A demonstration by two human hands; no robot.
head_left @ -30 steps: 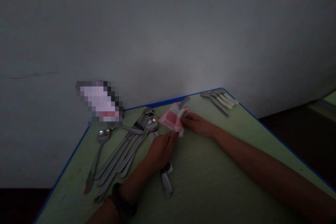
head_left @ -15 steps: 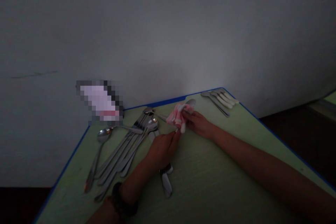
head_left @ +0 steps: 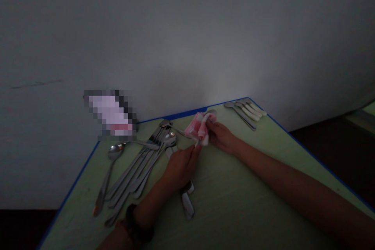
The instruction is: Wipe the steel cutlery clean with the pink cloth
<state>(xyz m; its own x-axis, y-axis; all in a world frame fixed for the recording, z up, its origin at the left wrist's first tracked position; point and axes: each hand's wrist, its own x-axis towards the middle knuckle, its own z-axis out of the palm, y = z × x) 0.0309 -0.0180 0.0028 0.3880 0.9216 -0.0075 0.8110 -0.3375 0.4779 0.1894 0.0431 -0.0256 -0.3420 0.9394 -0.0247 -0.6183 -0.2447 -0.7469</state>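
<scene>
Your spoon (head_left: 211, 112) is above the far middle part of the counter (head_left: 234, 195), between your two hands, its bowl end showing past the far edge of the cloth (head_left: 195, 125) and most of its length hidden in the folds. Your left hand (head_left: 180, 166) has its fingers closed on the handle end, as far as the dim light shows; your right hand (head_left: 221, 136) has its fingers gripping the bunched cloth against the spoon.

The spoon looks like thin metal, so expect it to be light, stiff and hard to break, but smooth enough to twist or slide inside the cloth. The handle end is the sound place for your left fingers, pinched on its flat faces so the bowl cannot turn. The cloth should be soft and limp; take it in a gathered fold near the spoon, as a loose corner would give you little control.

Beside your left forearm lies a loose pile of cutlery (head_left: 143, 160); near the far right corner are some white-handled pieces (head_left: 249, 111).
</scene>
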